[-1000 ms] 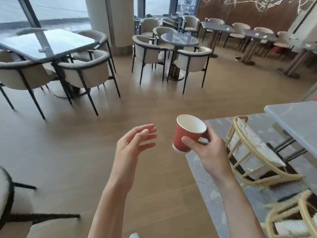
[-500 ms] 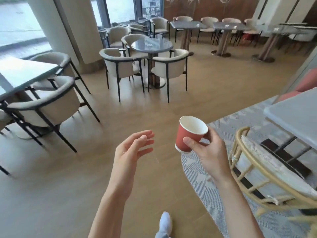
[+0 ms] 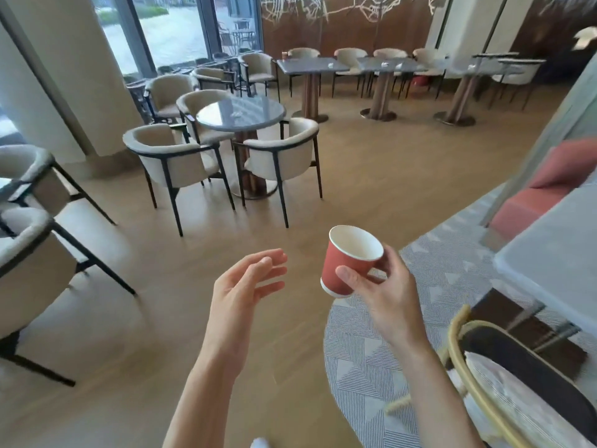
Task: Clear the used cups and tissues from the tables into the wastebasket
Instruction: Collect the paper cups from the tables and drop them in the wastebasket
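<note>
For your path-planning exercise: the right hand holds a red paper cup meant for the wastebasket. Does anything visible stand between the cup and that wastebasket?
That cannot be judged: no wastebasket can be made out in the head view. The right hand grips the red cup over open wooden floor; the left hand is open beside it, holding nothing. Chairs ring the round table ahead.

— What's different?
— The view has swung right: the round table [image 3: 240, 112] now sits upper centre, and a row of rectangular tables [image 3: 311, 64] has appeared along the top.
— And lower right?
— The rattan chair [image 3: 478, 367] has slid toward the corner.
</note>
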Tool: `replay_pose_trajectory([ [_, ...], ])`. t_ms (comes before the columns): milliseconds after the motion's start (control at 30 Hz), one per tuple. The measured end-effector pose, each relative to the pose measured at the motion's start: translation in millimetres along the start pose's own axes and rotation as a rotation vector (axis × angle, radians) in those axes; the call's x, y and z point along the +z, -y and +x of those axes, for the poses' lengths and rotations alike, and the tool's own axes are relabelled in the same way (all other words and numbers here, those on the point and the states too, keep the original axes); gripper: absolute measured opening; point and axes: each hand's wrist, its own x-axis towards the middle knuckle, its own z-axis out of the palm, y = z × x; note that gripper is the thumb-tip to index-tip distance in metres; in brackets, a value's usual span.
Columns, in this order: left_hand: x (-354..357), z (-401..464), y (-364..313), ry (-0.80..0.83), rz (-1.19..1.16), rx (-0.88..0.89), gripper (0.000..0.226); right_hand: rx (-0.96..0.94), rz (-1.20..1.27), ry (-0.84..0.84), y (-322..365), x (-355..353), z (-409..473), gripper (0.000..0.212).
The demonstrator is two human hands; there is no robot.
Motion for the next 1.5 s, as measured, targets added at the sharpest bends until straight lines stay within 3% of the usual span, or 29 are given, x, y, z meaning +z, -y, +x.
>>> replay_pose_trajectory([
  [233, 75, 165, 33, 0.124, -0.032, -0.044, 0.023, 0.023, -0.042, -0.159, -37, -29, 141, 0.050],
  [600, 243, 415, 31, 0.378, -0.063, -0.099, 0.026, 0.043, -0.124, -0.266, -43, -59, 385, 0.072],
  [800, 329, 508, 60, 0.469, -0.009, -0.136, 0.026, 0.080, -0.125, -0.334, -79, -109, 495, 0.068],
  [933, 394, 581, 86, 0.446, 0.009, -0.154, 0.027, 0.071, -0.099, -0.330, -113, -146, 594, 0.060],
  [1200, 543, 735, 78, 0.393, -0.028, -0.115, 0.029, 0.037, -0.063, -0.219, -123, -219, 814, 0.072],
  [1500, 599, 913, 112, 0.198, -0.062, -0.165, 0.026, 0.092, -0.032, -0.100, -174, -212, 1010, 0.062],
])
